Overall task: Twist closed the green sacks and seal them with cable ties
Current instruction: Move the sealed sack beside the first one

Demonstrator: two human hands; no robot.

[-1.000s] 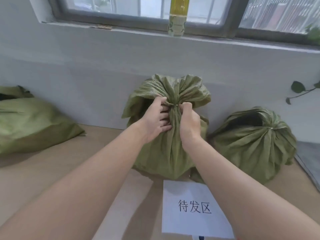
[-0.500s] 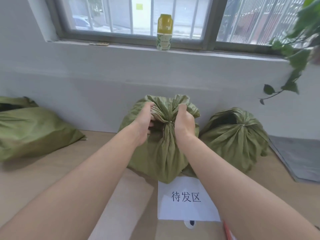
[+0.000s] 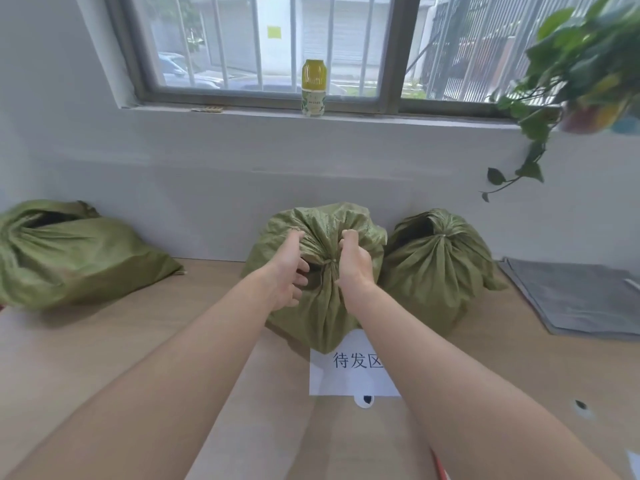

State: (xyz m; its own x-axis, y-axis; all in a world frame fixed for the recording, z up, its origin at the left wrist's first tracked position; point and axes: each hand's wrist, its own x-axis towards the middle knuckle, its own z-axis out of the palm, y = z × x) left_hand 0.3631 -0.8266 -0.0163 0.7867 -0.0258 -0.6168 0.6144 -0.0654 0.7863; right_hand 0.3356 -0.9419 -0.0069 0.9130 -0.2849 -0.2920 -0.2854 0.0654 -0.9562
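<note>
Tied green sack (image 3: 322, 306) between both hands, left hand (image 3: 289, 271) and right hand (image 3: 355, 268) gripping its gathered top

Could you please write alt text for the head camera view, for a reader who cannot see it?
Two bare hands, left hand and right hand, grip the gathered neck of a green sack standing on a wooden table below a window. A tied sack stands beside it; another sack lies at far left.

barred window (image 3: 277, 46) above white wall (image 3: 242, 168), pale wooden tabletop (image 3: 104, 341)
</note>
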